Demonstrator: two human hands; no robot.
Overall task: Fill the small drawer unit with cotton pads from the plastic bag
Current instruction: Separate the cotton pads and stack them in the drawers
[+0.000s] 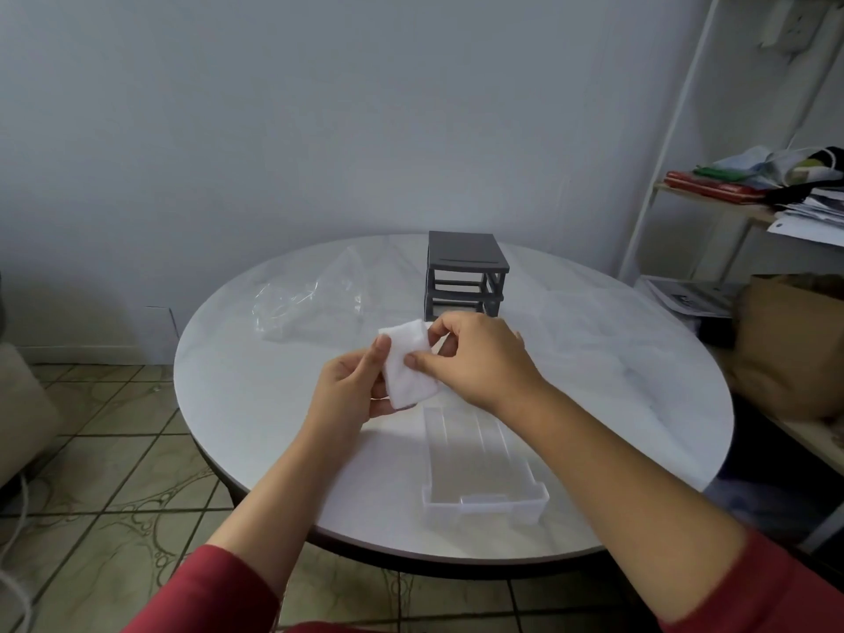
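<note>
Above the middle of the round white table point(255, 395), both hands hold a stack of white cotton pads point(408, 367). My left hand point(349, 386) grips the stack from the left and below, thumb on its upper face. My right hand point(475, 356) pinches its right edge with thumb and fingers. The dark grey drawer unit point(466, 271) stands at the table's far side with its slots showing no drawers. A clear plastic drawer point(479, 468) lies pulled out on the table near the front edge, right under my hands. A crumpled clear plastic bag point(315, 296) lies left of the unit.
A white metal shelf point(730, 207) with papers and cloths stands at the right. A brown paper bag point(790, 340) sits beside the table's right edge. Tiled floor shows at the left and front.
</note>
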